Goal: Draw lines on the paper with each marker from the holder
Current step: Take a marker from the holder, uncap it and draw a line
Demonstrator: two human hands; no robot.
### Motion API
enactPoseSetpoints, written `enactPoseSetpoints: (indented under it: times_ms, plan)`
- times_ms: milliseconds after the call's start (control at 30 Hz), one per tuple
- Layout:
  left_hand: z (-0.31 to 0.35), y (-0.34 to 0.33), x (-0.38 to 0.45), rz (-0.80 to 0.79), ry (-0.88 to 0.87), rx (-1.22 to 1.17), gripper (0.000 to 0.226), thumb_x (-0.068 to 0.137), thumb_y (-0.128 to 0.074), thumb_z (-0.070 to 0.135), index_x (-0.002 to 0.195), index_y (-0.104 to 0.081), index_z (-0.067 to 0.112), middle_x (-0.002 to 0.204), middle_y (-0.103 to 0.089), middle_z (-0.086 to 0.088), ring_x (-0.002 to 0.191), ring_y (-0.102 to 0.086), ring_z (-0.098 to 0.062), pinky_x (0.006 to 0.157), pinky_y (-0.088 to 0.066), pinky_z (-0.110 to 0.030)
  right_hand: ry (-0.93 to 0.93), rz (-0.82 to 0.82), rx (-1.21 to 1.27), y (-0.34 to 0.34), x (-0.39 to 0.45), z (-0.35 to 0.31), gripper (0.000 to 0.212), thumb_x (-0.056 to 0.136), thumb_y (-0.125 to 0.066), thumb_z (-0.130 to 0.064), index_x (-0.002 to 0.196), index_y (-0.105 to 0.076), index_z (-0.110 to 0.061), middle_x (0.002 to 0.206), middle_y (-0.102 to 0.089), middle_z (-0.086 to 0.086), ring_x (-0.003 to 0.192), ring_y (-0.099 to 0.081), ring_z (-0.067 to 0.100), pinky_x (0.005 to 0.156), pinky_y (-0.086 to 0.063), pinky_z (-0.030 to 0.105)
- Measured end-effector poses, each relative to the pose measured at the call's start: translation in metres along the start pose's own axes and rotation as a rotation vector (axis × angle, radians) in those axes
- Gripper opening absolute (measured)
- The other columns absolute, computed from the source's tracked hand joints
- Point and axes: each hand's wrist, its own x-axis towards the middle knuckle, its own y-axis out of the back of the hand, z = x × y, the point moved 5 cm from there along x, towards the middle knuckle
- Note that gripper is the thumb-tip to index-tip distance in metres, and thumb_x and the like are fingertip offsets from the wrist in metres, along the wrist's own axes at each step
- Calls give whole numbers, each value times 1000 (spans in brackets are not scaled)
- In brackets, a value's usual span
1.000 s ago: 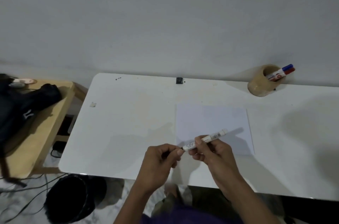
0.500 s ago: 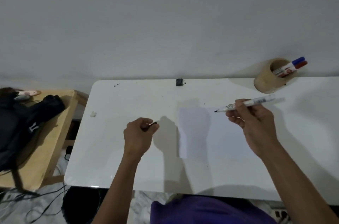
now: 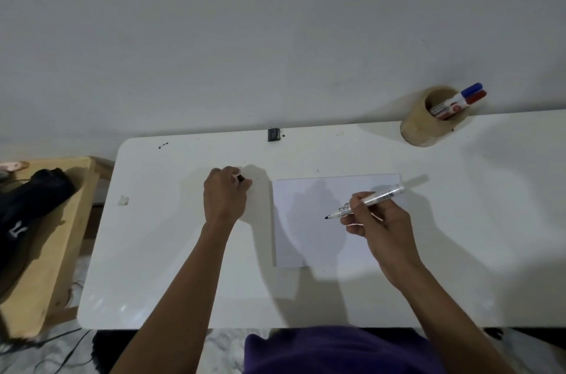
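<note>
1. While the right hand point(image 3: 382, 229) grips an uncapped marker point(image 3: 366, 201) in a writing hold, the dark tip points left and hangs over the middle of the paper point(image 3: 306, 238); whether the tip touches the sheet cannot be told.
2. That marker has a white barrel with printed markings, and it slants from the tip at lower left up to its back end at upper right.
3. Left of the paper, the left hand point(image 3: 225, 196) rests on the white bench point(image 3: 153, 251), its grip closed around a small black cap point(image 3: 241, 178), of which only an end shows past the fingers.
4. Lying flat on the bench, the paper has its long edges running left to right, and shadows of the hands fall across it. No drawn line can be made out on it.
5. At the far right of the bench, near the wall, stands a tan round holder point(image 3: 425, 125), well apart from the paper.
6. Two markers lean in the holder side by side, one with a blue cap point(image 3: 471, 89) and one with a red cap point(image 3: 475, 97), both caps poking over the rim to the right.
7. A small black object point(image 3: 274, 134) sits at the bench's far edge, against the wall.
8. Beside the bench on the left is a wooden stand point(image 3: 61, 251) with a black bag point(image 3: 27, 214) lying on it.
</note>
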Motion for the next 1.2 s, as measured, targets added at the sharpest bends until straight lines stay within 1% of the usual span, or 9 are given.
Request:
enactPoseSetpoints:
  times_ms: [67, 167, 267, 367, 533, 700, 833, 1000, 1200]
  plan:
    - [-3, 11, -17, 68, 75, -1, 54, 88, -71, 30, 136, -53, 16, 126, -59, -12, 120, -57, -32, 91, -50, -43, 6, 6, 10, 0, -1, 1, 11, 94, -70, -7, 104, -68, -4, 81, -78, 4, 74, -77, 20, 66, -63, 26]
    - [-4, 18, -59, 193, 73, -12, 56, 90, -67, 35, 140, -43, 24, 124, -57, -8, 122, -53, -29, 83, -46, -41, 36, 40, 15, -5, -1, 2, 17, 82, -81, 2, 95, -70, 0, 86, -75, 17, 71, -75, 22, 66, -62, 31]
    - [11, -7, -99, 102, -245, 77, 50, 94, -62, 40, 139, -48, 23, 125, -59, -10, 113, -58, -30, 87, -52, -43, 85, 26, -53, -20, 7, 1, 19, 78, -86, 0, 84, -67, -1, 81, -75, 23, 70, -74, 27, 65, -61, 41]
    - [10, -38, -115, 13, -458, 299, 48, 99, -51, 45, 141, -50, 22, 137, -58, -11, 123, -55, -32, 99, -46, -45, 116, -32, -119, -43, 20, 4, 13, 85, -81, -4, 87, -68, -7, 77, -75, 11, 71, -76, 23, 70, -62, 44]
    - [-3, -50, -109, -30, -449, 470, 53, 101, -35, 53, 146, -45, 26, 151, -45, -11, 133, -44, -33, 108, -34, -48, 220, -177, -233, -76, 38, 6, 16, 83, -81, -7, 87, -73, -20, 87, -78, -1, 79, -75, 12, 73, -62, 30]
    - [-6, -53, -109, -46, -434, 485, 57, 100, -34, 54, 150, -39, 28, 156, -42, -10, 141, -39, -32, 115, -27, -54, 329, -132, -297, -91, 61, 10, 13, 78, -85, -8, 80, -72, -7, 82, -78, 6, 71, -75, 22, 62, -61, 34]
    - [-13, -57, -107, -56, -366, 493, 63, 99, -29, 61, 157, -23, 36, 167, -24, -7, 155, -17, -33, 121, -13, -63, 394, -142, -332, -98, 74, 11, 21, 76, -87, -10, 73, -69, 0, 76, -77, 9, 64, -72, 21, 55, -55, 29]
    - [-15, -61, -105, -29, -369, 476, 63, 98, -31, 61, 155, -28, 37, 167, -25, -6, 156, -15, -31, 120, -12, -66, 393, -163, -342, -100, 84, 24, 23, 77, -86, -17, 72, -68, -3, 75, -77, 12, 70, -74, 34, 59, -60, 47]
    - [-17, -62, -103, 59, -415, 479, 62, 96, -37, 60, 152, -38, 34, 163, -33, -8, 154, -22, -32, 119, -16, -67, 387, -150, -325, -102, 84, 27, 23, 79, -86, -15, 73, -68, -2, 74, -76, 13, 68, -74, 35, 59, -59, 49]
